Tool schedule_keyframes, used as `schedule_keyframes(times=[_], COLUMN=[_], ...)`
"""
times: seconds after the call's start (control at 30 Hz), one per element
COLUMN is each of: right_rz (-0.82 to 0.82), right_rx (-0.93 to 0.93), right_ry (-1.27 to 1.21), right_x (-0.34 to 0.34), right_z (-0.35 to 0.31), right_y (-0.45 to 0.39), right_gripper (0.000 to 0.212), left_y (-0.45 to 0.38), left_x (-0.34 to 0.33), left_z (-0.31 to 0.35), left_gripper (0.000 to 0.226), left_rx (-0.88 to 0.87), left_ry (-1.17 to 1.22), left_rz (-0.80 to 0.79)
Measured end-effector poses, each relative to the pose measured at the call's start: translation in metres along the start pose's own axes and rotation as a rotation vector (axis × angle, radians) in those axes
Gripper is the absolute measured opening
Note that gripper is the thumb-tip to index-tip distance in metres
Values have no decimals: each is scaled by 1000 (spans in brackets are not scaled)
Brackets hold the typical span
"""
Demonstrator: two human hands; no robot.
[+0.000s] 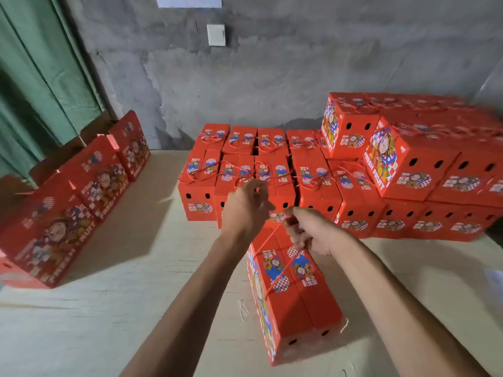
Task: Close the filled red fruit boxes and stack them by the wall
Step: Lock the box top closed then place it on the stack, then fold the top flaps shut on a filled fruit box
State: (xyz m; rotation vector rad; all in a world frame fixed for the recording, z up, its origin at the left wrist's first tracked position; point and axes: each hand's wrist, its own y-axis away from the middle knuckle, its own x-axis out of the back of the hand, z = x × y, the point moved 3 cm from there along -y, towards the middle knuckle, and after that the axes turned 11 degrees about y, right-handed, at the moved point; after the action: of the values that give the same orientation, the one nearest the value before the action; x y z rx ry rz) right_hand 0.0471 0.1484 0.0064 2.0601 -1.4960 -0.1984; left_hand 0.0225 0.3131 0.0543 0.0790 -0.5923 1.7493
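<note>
A closed red fruit box (296, 303) stands on the cardboard-covered surface just in front of me, with its top flaps folded together. Its red rope handle (275, 276) runs up from the lid to my right hand (307, 231), which grips the rope above the box's far end. My left hand (246, 205) is raised beside it with fingers loosely spread, blurred, and I cannot tell if it touches the rope. Behind the hands several closed red boxes (272, 170) stand in rows by the grey wall (272, 77).
A taller stack of red boxes (413, 164) fills the right side by the wall. Several more red boxes (68, 202) with their flaps raised line the left edge. A green curtain (40, 77) hangs at the far left. Bare cardboard surface (122, 268) lies between me and the left row.
</note>
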Motion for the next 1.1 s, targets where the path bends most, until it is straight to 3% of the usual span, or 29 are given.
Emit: schedule_keyframes(times=[0.1,0.27,0.33,0.43,0.6,0.77,0.9,1.0,1.1], right_rz=[125,365,443,545,682,944,983,1009,1060], right_rx=[162,346,384,428,473,485,361,316,371], right_ry=[-11,-23,-58,-78,-11,257,477,663,952], right_x=[20,90,119,155,214,288,337,350,340], right_z=[-51,-155,-188,-226,-259,-253,-196,-132,-96], right_y=[1,15,15,8,-22,-69,-127,-157,-170], right_gripper=[27,27,27,24,19,29,28,16,30], left_y=[-9,-30,-46,-73,-128,-179,-188,-200,-209], left_x=[1,-27,-48,-76,-145,-228,-295,-323,-333], left_z=[-2,14,27,51,66,55,36,31,30], left_gripper=[17,45,36,9,26,50,48,49,49], left_rx=[1,91,167,145,226,295,362,336,304], left_ry=[71,267,393,478,540,432,394,392,310], left_rz=[21,63,2,4,-71,-193,-337,-273,-247])
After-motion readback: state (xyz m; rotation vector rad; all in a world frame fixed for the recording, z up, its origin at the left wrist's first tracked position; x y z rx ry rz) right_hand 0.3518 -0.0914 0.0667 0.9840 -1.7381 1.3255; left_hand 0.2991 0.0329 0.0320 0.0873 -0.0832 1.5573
